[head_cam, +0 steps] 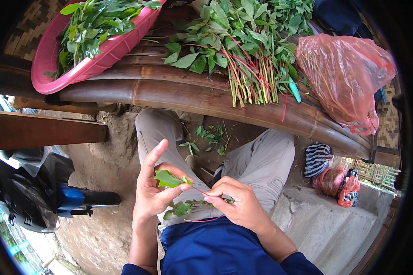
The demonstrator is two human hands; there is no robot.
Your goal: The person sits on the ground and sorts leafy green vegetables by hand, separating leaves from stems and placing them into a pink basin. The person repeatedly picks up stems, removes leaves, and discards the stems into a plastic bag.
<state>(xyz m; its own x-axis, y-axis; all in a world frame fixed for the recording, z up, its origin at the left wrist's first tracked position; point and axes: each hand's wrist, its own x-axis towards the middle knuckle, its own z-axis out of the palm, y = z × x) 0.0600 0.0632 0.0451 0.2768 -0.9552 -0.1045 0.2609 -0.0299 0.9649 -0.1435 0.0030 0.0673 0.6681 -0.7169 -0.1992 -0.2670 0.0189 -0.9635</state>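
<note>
Between the thumb and fingers of my left hand (158, 180) are green leaves (170, 179) on a thin reddish stalk (199, 190); the index finger points up. My right hand (235, 201) pinches the other end of that stalk. Beneath my right hand, a leafy sprig (184, 208) lies by my lap, partly hidden. Beyond my knees, a bundle of leafy stems (251, 75) rests on the bamboo bench (179, 87), cut ends towards me. A turquoise handle (292, 87), probably a knife's, shows beside the stems.
A pink plastic basket (124, 51) holds wet-looking leaves at the upper left. A red plastic bag (344, 75) sits on the bench's right. Dropped leaves (211, 135) litter the ground. At left are a wooden beam (48, 129) and a motorcycle (38, 192); tied bags (334, 178) rest on concrete at right.
</note>
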